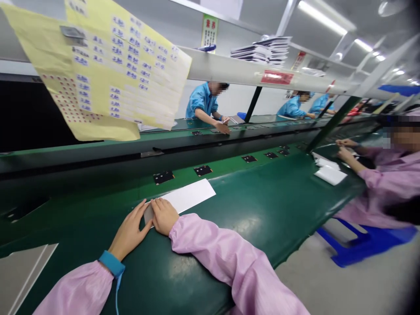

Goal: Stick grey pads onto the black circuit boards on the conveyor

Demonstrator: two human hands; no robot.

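Observation:
A long white paper or card strip [190, 196] lies on the green work mat, with a grey section [148, 213] at its near left end. My left hand [129, 229] rests at that end, fingers stretched out and thumb apart, touching its edge. It wears a blue wrist strap [112, 263] with a cord. My right hand [164, 215] is closed over the strip beside the grey section, its fingers together and pressing down. Whether anything lies under those fingers is hidden.
Flat black pieces [203, 170] lie along the green belt [226, 164] beyond the mat. Grey card [26, 273] lies at the lower left. Yellow sheets [108, 65] hang overhead. A co-worker in pink [387, 175] sits at right near white pieces [330, 174]; others in blue work across.

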